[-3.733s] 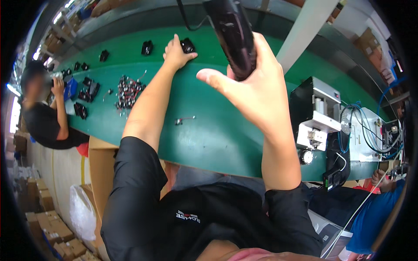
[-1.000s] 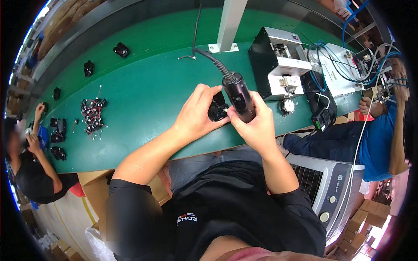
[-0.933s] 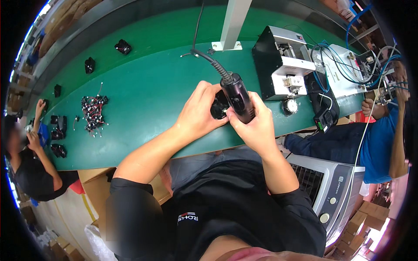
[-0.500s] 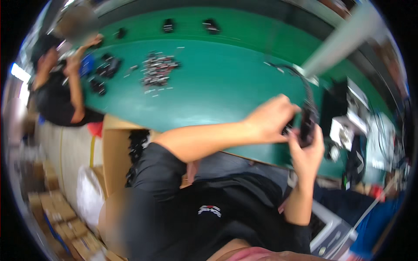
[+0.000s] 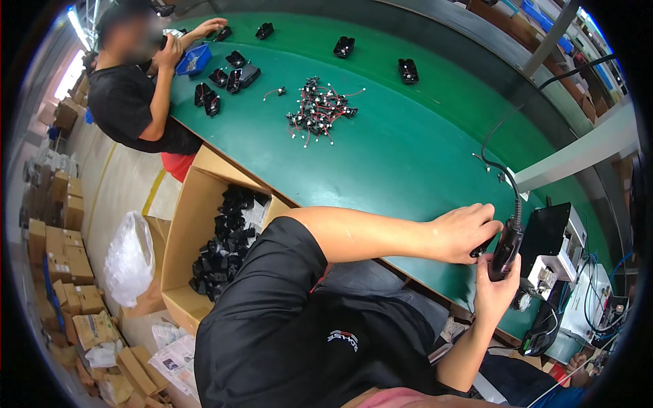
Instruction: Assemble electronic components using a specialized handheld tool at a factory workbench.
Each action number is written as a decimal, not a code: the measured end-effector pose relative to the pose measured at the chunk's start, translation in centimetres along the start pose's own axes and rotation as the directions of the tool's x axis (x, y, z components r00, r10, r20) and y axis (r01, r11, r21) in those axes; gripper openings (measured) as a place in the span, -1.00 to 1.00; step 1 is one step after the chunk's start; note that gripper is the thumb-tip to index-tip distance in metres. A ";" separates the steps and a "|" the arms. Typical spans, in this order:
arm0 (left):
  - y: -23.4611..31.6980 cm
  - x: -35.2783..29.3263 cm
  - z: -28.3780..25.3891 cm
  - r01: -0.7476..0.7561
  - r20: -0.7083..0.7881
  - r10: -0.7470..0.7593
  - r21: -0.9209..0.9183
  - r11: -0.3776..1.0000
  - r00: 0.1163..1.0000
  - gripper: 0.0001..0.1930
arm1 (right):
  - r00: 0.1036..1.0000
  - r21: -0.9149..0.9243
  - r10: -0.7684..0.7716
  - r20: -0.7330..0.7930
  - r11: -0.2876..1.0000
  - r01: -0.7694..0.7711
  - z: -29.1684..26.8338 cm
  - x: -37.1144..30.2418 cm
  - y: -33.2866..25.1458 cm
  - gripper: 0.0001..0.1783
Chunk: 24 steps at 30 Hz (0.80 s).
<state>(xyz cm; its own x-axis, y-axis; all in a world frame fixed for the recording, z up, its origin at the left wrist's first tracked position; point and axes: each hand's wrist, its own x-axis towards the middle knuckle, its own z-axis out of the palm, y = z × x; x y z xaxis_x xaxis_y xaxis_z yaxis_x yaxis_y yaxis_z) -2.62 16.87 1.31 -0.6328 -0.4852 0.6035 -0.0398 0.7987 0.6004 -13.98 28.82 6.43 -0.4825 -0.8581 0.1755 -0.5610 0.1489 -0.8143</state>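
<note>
My right hand [image 5: 495, 289] grips a black electric screwdriver [image 5: 506, 253] with a ribbed cable leaving its top; its tip is out of sight. Just left of it, my left hand [image 5: 462, 232] reaches across my body, fingers curled over a small black plastic part [image 5: 481, 249]. That part sits close against the screwdriver, and most of it is covered by my fingers. Both hands are above the near right edge of the green table [image 5: 408, 170]. The cable [image 5: 484, 146] curves up from the screwdriver toward the far side.
Small black parts with red wires form a pile [image 5: 320, 112] on the table. Black housings [image 5: 408, 71] stand along its far strip. A cardboard box [image 5: 178, 265] of black parts is left of me. A co-worker [image 5: 139, 102] stands far left by a blue bin [image 5: 194, 60]. A white post [image 5: 578, 153] slants at right.
The whole view has swung left and sharpened, so the table things appear farther right. My hands remain together at the screwdriver and the black part, a little lower in the picture.
</note>
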 end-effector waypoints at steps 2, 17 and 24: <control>0.1 -0.2 0.0 -0.015 0.024 0.014 0.035 0.999 1.000 -0.49 | 1.000 0.003 -0.009 0.007 1.000 0.009 0.0 -0.2 -0.1 -0.66; -0.2 0.1 -1.2 0.098 0.134 -0.096 -0.010 0.995 0.986 -0.54 | 0.999 -0.044 -0.003 0.033 0.999 0.004 0.1 0.8 -0.5 -0.55; -0.1 0.4 -0.1 0.135 0.165 -0.117 -0.100 0.986 0.979 -0.41 | 0.998 0.019 0.045 0.041 0.999 -0.046 -0.9 0.3 -0.1 -0.56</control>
<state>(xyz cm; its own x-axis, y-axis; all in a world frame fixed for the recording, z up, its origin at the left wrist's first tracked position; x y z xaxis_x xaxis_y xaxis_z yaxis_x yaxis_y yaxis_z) -2.80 16.53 1.53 -0.7428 -0.5097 0.4341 -0.0468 0.6863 0.7258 -14.71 28.97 7.06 -0.4793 -0.8700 0.1157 -0.5255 0.1789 -0.8318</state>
